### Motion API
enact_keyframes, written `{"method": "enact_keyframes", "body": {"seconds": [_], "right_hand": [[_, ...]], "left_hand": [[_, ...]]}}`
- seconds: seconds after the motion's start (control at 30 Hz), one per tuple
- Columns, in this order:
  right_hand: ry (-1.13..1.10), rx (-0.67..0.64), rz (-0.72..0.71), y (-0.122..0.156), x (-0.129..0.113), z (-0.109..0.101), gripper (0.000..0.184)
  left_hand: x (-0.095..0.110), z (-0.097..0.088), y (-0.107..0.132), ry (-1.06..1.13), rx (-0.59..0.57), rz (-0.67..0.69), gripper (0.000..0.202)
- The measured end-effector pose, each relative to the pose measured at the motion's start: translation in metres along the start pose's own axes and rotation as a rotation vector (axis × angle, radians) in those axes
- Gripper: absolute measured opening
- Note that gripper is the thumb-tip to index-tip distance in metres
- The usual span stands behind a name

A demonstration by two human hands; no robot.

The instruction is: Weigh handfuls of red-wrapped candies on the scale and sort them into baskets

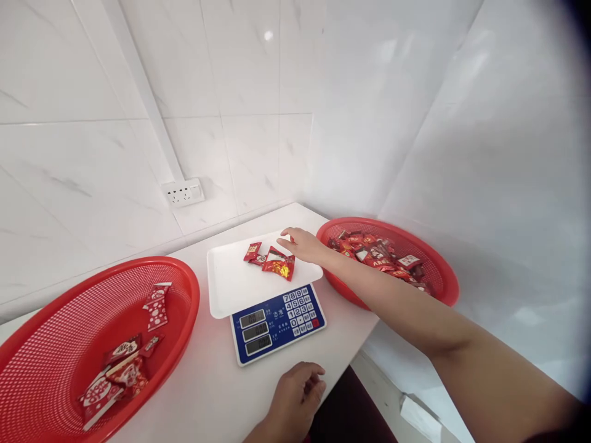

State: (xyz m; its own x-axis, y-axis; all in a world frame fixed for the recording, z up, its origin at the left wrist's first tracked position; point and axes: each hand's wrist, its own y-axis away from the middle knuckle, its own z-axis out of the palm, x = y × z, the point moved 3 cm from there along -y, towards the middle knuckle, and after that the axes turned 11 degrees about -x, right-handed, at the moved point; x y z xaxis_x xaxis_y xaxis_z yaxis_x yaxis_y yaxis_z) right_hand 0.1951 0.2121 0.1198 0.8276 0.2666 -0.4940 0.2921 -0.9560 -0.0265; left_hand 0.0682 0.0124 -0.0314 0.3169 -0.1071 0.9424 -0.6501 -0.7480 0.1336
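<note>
My right hand (302,244) reaches over the right part of the white weighing tray (231,289), its fingers apart and no packet visible in them. Just left of it, a large red snack packet (279,263) with a gold print lies on the tray. Beside that packet are a small red packet (252,251) and another partly covered one. The tray sits on a blue electronic scale (279,323) with number keys and three small displays. My left hand (299,394) is loosely curled near the table's front edge, below the scale, thumb and fingers apart, holding nothing.
A red mesh basket (184,274) with several packets stands at the left. Another red basket (443,271), heaped with red packets, is at the right under my forearm. Tiled walls meet behind the white table (203,381); a power socket (183,192) is on the wall.
</note>
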Motion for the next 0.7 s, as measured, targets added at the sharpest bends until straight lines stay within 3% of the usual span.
{"method": "enact_keyframes", "body": {"seconds": [0.13,0.37,0.57,0.7], "right_hand": [[-0.028,0.027,0.049,-0.003,0.013,-0.001,0.031],[-0.011,0.013,0.119,0.024,0.038,-0.033,0.043],[0.200,0.019,0.282,0.061,0.090,-0.068,0.047],[0.258,-0.129,0.273,0.079,0.119,-0.059,0.045]], "left_hand": [[0.000,0.000,0.001,0.001,0.003,0.012,0.023],[0.003,-0.001,0.000,-0.004,-0.013,-0.007,0.023],[-0.006,0.001,-0.004,-0.013,-0.016,0.021,0.026],[-0.009,0.003,-0.005,-0.006,0.038,0.038,0.030]]}}
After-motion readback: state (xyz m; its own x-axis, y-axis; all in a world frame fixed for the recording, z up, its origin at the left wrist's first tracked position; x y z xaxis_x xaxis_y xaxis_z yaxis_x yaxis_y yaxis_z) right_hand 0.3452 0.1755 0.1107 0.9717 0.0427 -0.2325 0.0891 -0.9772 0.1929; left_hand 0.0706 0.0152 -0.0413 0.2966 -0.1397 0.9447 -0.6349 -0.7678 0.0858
